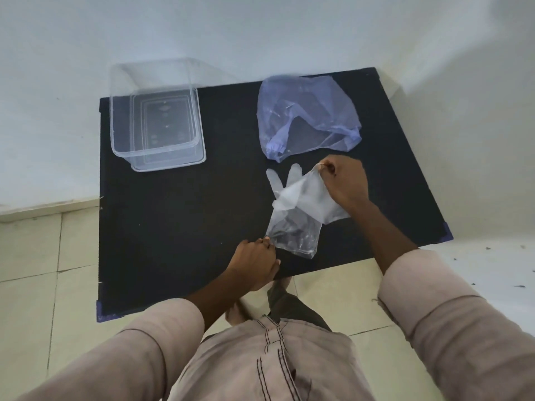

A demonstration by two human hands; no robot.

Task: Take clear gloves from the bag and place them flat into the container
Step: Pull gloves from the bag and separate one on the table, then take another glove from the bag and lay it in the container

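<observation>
Clear plastic gloves (298, 206) lie in an overlapping bunch on the black table (179, 221), just in front of the bluish translucent bag (307, 117). My right hand (344, 183) pinches the far edge of one glove near its fingers. My left hand (256, 263) pinches the near cuff corner, so the gloves are stretched between both hands. The clear rectangular container (156, 117) stands at the table's far left with nothing visible inside it.
The table's near edge (202, 302) runs just in front of my body. A white wall stands behind and to the left, and tiled floor (37, 256) surrounds the table. The bag lies slumped at the far right.
</observation>
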